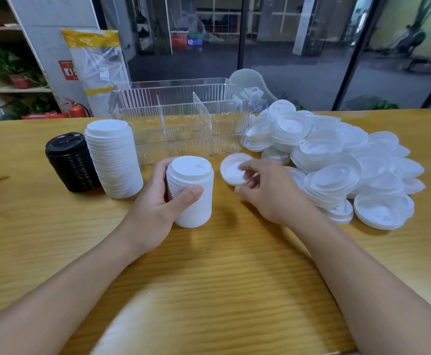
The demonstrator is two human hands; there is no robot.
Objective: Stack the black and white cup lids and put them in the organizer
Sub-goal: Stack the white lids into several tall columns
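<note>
Head view shows the left hand [158,201] wrapped around a short white plastic lid stack [190,190] at table centre while the right hand [265,190] pinches a single white lid [232,170] at two o'clock, which seated crooked could topple that stack.

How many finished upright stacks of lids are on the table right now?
3. A black stack at far left, a tall white stack right beside it, and a shorter white stack gripped by the left hand. The loose pile at right isn't counted.
</note>
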